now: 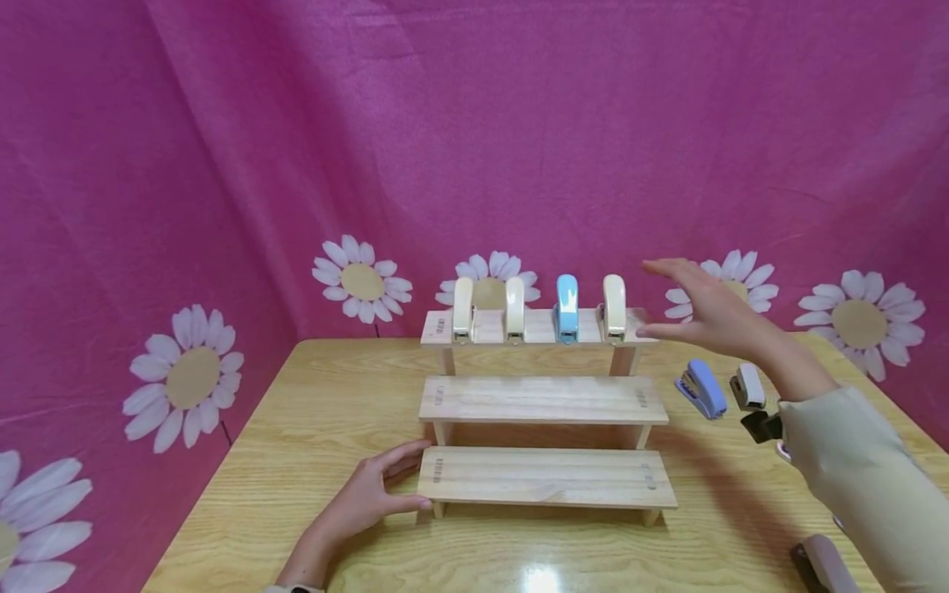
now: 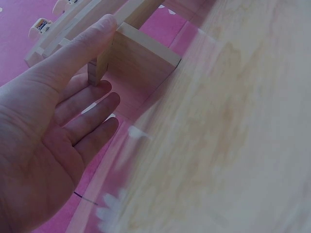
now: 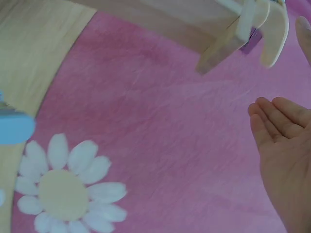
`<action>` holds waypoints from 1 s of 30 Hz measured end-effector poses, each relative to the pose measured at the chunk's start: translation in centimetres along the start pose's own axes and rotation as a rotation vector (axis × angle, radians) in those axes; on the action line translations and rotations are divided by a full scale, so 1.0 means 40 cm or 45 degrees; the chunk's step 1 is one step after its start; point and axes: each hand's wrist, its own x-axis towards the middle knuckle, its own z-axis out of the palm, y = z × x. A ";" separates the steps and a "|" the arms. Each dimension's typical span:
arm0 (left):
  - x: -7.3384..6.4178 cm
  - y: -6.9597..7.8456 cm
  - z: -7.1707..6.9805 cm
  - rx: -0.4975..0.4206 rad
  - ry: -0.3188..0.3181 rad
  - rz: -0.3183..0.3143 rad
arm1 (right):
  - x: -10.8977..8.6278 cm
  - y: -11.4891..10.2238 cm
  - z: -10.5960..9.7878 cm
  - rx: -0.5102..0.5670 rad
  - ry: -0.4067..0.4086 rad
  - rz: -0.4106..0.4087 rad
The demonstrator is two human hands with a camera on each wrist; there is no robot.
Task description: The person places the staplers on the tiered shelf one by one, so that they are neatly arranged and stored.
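A three-tier wooden display rack (image 1: 544,403) stands on the table. On its top tier stand several staplers in a row: a cream stapler (image 1: 463,309) at the left end, another cream one, a light blue stapler (image 1: 567,306), and a cream stapler (image 1: 614,306) toward the right end. My left hand (image 1: 371,492) holds the left end of the bottom tier, thumb at the front edge and forefinger behind; the other fingers extend loosely in the left wrist view. Beside the top tier's right end, my right hand (image 1: 712,306) is raised with thumb and fingers apart, holding nothing.
Right of the rack, a periwinkle stapler (image 1: 700,389) and a white stapler (image 1: 749,385) lie on the table (image 1: 296,428). A black object (image 1: 759,426) and a mauve stapler (image 1: 826,564) are nearer; the right sleeve hides other items. Pink cloth (image 1: 519,123) hangs behind.
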 end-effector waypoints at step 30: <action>0.002 0.001 -0.001 -0.006 0.002 -0.071 | -0.204 0.270 0.106 -0.130 -0.280 0.126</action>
